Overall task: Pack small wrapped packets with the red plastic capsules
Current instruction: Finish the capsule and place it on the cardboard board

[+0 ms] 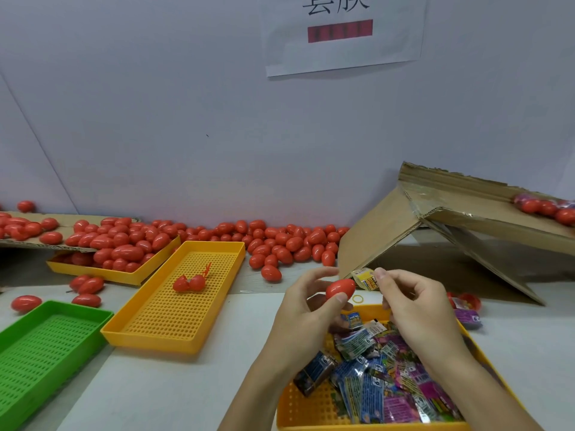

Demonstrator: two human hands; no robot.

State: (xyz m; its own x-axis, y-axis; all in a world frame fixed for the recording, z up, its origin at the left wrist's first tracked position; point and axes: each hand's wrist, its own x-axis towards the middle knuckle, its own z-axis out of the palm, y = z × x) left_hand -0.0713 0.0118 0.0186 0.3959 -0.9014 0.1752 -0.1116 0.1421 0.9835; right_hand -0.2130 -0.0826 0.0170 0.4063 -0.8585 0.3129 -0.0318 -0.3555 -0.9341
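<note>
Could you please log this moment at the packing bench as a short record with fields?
left hand: grips a closed red capsule
right hand: pinches a yellow packet
packet tray: yellow, under the hands, holds mixed wrapped packets
middle yellow tray: one opened capsule
green tray: no capsules visible
loose capsules: heaped along the wall

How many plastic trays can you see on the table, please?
4: a green tray at front left, a yellow tray beside it, a yellow tray of capsules behind, and a yellow tray of packets under the hands. Others may be hidden.
</note>
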